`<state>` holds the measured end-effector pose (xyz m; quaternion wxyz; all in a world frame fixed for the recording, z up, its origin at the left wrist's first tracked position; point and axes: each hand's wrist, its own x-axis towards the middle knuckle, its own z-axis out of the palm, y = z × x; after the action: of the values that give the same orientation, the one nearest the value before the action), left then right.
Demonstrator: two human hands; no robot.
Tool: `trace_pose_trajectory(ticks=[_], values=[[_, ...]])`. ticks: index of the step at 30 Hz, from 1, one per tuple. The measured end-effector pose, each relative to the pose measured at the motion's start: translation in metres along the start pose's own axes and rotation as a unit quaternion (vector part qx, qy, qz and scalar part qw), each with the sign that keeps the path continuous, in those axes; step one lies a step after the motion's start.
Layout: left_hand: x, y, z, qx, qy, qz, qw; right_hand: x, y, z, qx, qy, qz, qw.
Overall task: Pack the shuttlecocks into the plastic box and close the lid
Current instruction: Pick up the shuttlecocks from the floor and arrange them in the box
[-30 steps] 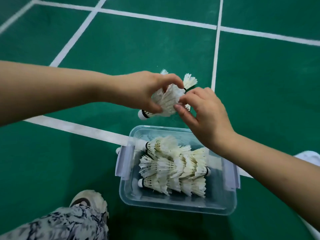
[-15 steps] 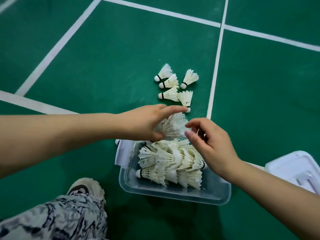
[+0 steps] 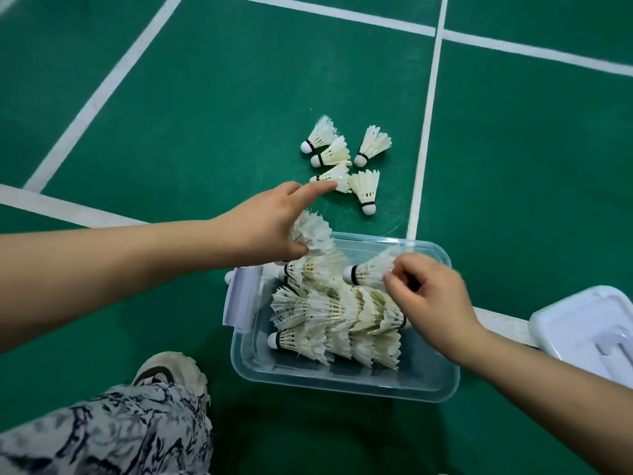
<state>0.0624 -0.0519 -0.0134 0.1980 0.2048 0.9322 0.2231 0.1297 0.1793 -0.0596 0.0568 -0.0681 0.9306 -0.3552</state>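
A patterned trouser leg [image 3: 102,433] and a shoe [image 3: 171,371] sit nearest on the green court floor [image 3: 171,114]. Beyond them, the open plastic box [image 3: 342,382] holds rows of shuttlecocks [image 3: 335,320]; its lid [image 3: 582,327] lies to the right. The right hand [image 3: 431,299] pinches one shuttlecock [image 3: 371,269] between its fingers over the box. The left hand [image 3: 267,224] grips a feathered stack [image 3: 313,231] at the far rim. Farther off, five loose shuttlecocks [image 3: 346,159] lie on the floor.
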Motion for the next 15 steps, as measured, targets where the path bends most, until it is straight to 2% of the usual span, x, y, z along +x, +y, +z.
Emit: trace_pose_trajectory(ticks=[2,10,15], values=[[-0.001,-0.001,0.0,0.002,0.007,0.002,1.0,-0.002,0.005,0.005,-0.032,-0.053,0.007,0.998],[0.0,0.004,0.006,0.004,0.011,0.037,0.999,0.018,0.007,0.03,-0.055,-0.155,0.034,0.986],[0.005,0.013,0.014,0.016,-0.041,0.067,0.997,0.035,0.016,0.041,-0.082,-0.201,0.068,0.974]])
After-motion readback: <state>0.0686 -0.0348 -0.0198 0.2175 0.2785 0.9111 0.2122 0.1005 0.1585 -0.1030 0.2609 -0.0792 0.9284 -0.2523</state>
